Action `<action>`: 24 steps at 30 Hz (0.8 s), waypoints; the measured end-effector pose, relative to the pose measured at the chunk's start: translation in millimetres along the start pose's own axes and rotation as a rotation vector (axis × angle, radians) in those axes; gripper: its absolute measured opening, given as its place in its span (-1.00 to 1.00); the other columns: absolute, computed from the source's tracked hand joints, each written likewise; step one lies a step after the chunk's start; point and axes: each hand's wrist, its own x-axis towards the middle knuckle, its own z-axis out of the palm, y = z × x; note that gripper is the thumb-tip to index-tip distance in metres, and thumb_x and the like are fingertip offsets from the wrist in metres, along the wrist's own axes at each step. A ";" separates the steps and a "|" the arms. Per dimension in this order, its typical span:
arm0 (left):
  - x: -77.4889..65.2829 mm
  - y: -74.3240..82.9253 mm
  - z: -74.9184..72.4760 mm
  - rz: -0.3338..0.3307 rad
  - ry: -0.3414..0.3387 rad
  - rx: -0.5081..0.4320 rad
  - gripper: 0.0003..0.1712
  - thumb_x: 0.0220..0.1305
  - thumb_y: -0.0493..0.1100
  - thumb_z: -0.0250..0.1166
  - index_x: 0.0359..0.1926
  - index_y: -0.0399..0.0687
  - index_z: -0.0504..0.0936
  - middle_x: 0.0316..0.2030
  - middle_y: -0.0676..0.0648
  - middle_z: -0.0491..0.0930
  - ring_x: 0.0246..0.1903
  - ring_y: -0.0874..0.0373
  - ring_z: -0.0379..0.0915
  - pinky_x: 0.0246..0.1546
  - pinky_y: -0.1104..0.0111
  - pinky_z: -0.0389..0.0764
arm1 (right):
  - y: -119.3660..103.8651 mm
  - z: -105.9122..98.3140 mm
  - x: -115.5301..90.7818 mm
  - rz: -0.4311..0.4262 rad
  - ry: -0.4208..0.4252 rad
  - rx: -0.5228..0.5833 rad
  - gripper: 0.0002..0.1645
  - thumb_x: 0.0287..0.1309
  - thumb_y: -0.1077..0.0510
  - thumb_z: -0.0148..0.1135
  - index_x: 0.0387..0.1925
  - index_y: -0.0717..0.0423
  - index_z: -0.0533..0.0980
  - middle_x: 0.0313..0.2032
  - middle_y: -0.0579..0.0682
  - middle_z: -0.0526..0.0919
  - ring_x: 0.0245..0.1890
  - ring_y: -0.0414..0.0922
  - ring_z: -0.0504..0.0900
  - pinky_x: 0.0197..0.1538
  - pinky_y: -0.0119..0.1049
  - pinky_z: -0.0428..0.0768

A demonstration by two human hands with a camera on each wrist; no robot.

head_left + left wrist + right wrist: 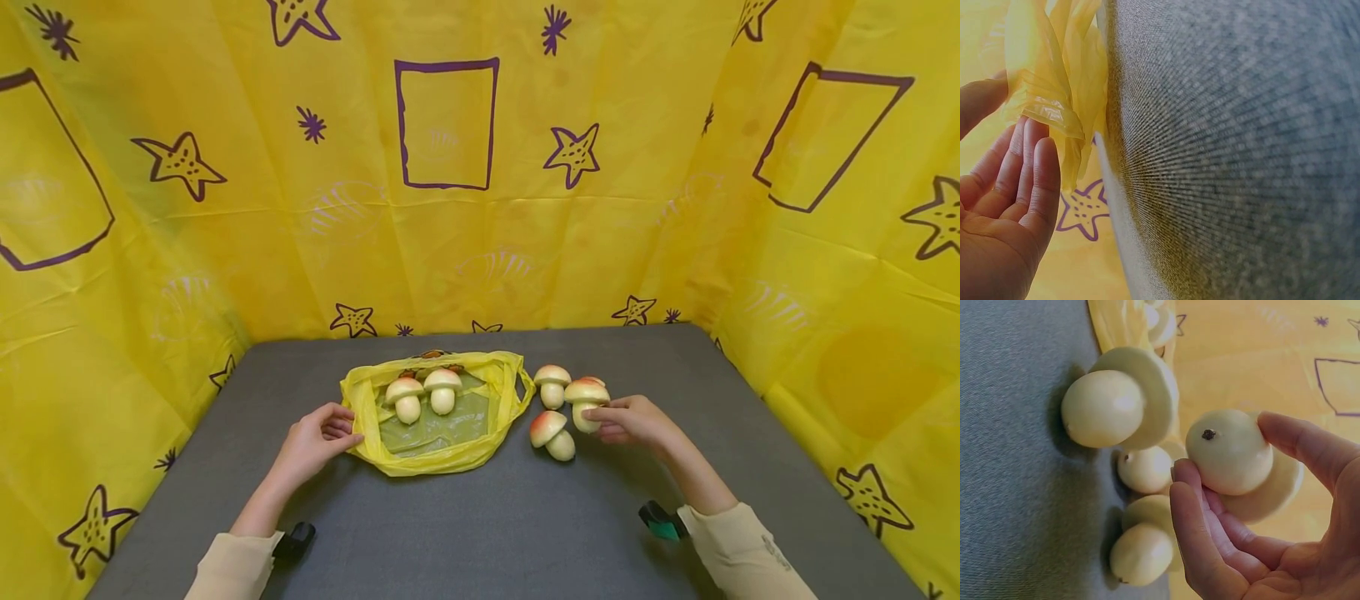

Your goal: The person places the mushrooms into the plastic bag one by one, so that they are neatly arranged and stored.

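My left hand (318, 437) pinches the left rim of a yellow plastic bag (435, 463); in the left wrist view the thumb and fingertips (1045, 156) lie on either side of the thin film. The bag lies with its mouth wide, and two toy mushrooms (407, 407) (443, 400) sit inside. To the right of the bag, my right hand (633, 421) holds a mushroom (1229, 453) by its stem between thumb and fingers. Near it are a tilted mushroom (551, 433), an upright mushroom (552, 387) and another mushroom (1141, 553), mostly hidden behind the held one in the head view.
Everything lies on a dark grey table (465, 533). Yellow cloth walls (450, 250) with purple stars and shapes rise along the back and both sides. A dark band (296, 542) shows at the left wrist, and another band (663, 523) at the right.
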 end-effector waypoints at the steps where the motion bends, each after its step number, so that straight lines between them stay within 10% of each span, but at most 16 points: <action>1: 0.0 0.3 -0.3 -0.001 0.000 0.001 -0.55 0.02 -0.03 0.47 -0.12 -0.16 0.56 -0.31 -0.05 0.65 -0.34 0.18 0.56 -0.33 0.46 0.56 | -1.7 0.3 0.5 -0.002 -0.002 -0.005 -0.32 0.12 0.02 0.31 0.02 0.55 0.40 -0.38 0.04 0.71 -0.30 -0.10 0.72 -0.11 -0.17 0.65; 24: -0.8 0.4 -3.4 -0.019 -0.004 -0.008 -0.55 0.02 -0.02 0.46 -0.12 -0.14 0.56 -0.33 -0.04 0.65 -0.34 0.17 0.56 -0.33 0.47 0.56 | -28.4 11.2 17.1 -0.005 -0.025 -0.026 -0.30 0.10 0.01 0.31 0.07 0.50 0.39 -0.30 0.07 0.68 -0.19 0.00 0.70 -0.01 -0.08 0.60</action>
